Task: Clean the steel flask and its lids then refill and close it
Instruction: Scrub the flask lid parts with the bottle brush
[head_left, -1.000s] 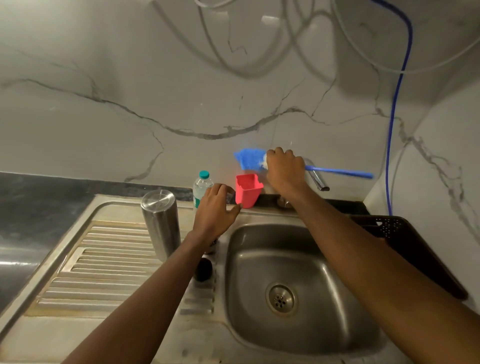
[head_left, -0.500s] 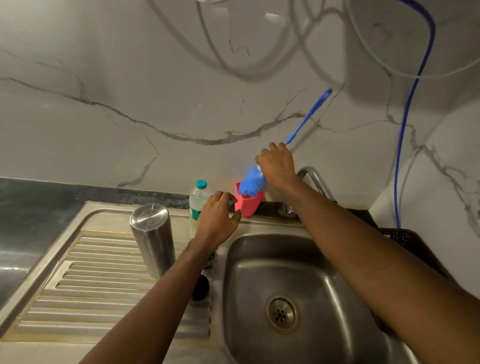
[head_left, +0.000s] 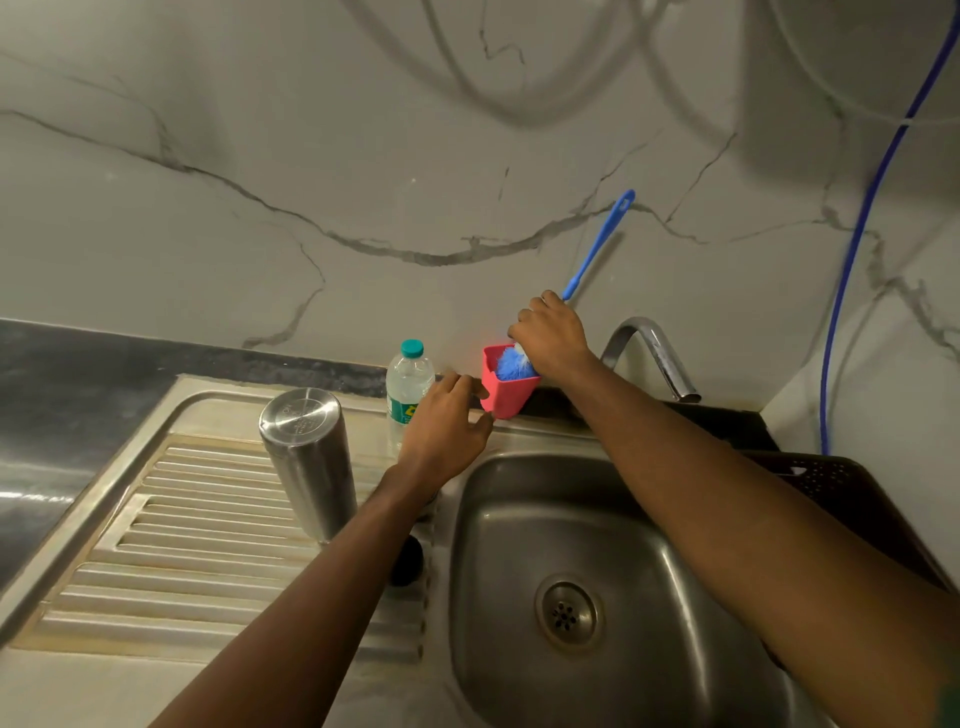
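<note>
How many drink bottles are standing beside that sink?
2: the steel flask on the drainboard; a plastic water bottle by the wall, behind the left hand. Others may be hidden.

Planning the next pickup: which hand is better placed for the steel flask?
Left. The left hand is nearer the steel flask and only touches the red cup; the right hand grips the brush.
</note>
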